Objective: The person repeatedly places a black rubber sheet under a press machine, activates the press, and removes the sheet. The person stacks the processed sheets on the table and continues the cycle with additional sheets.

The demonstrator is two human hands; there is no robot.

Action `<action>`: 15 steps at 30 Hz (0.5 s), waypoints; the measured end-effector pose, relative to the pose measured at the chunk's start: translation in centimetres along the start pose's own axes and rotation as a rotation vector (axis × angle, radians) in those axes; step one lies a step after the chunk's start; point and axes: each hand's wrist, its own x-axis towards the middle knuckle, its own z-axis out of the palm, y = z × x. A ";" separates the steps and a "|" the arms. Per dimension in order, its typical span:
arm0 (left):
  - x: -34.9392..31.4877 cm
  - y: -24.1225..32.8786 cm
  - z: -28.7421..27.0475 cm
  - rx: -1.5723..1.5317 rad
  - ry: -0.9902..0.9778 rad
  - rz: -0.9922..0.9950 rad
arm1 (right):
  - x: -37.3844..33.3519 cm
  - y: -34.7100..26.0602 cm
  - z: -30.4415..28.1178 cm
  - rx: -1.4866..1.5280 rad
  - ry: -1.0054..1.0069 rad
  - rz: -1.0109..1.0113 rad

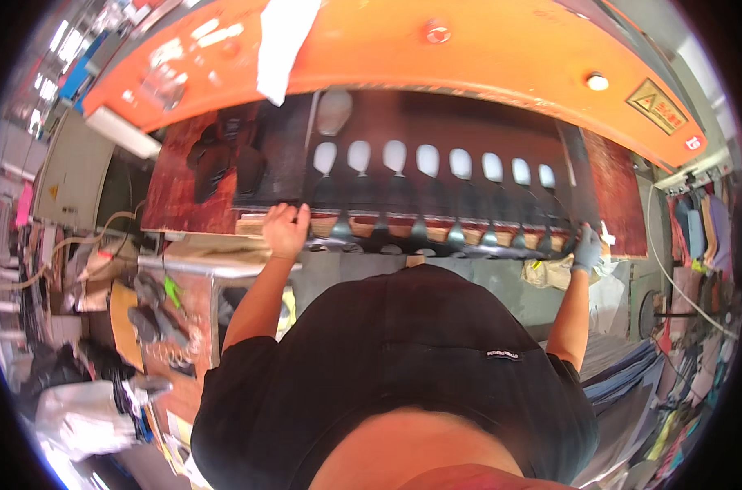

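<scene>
A black sheet (436, 200) lies across the bed of an orange press, its near strip bending down over the front edge. A row of several pale, rounded openings or shapes (395, 155) runs along it; I cannot tell whether they are holes. My left hand (288, 231), bare, is closed at the sheet's near left corner, thumb and fingers pinching the edge. At the near right corner my right hand (586, 247), in a grey glove, is closed round the edge, fingers partly hidden. A larger grey rounded shape (334, 112) shows at the sheet's far left.
The orange press beam (371, 49) spans the far side, with a white sheet (283, 49) hanging over it. Dark cut pieces (216, 159) are piled on the red board (171, 184) at left. A low wooden table (193, 306) stands near left; stacked fabric (624, 376) lies near right.
</scene>
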 end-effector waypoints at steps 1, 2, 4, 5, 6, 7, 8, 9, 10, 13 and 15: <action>0.4 0.3 -0.3 -0.030 -0.007 -0.007 | -0.1 -0.2 -0.1 -0.094 0.054 -0.036; 0.7 0.4 -0.6 -0.027 -0.016 0.032 | -0.2 -0.4 -0.4 -0.183 0.084 0.005; 1.2 0.5 -1.2 -0.048 -0.063 0.038 | -0.4 -0.5 -0.9 -0.333 0.133 -0.017; 1.3 0.6 -1.5 -0.042 -0.094 0.027 | -0.5 -0.4 -1.3 -0.403 0.153 -0.044; 1.5 0.7 -1.8 -0.052 -0.101 0.049 | -0.6 -0.2 -1.7 -0.427 0.143 -0.005; 1.6 0.7 -2.1 -0.059 -0.116 0.053 | -0.6 -0.1 -2.2 -0.439 0.119 0.036; 1.8 0.8 -2.3 -0.059 -0.134 0.044 | -0.5 -0.1 -2.7 -0.390 0.068 0.021; 2.2 0.8 -2.5 -0.069 -0.145 0.065 | -0.4 -0.3 -2.9 -0.335 0.090 0.094; 2.5 0.8 -2.7 -0.074 -0.154 0.074 | 0.0 -1.0 -2.9 -0.217 0.087 0.107; 4.9 0.0 -2.5 -0.249 -0.251 -0.174 | 0.4 -5.7 -0.1 -0.246 0.079 0.023; 6.5 -0.4 -2.1 -0.417 -0.409 -0.496 | 0.8 -11.4 5.6 -0.477 0.138 -0.127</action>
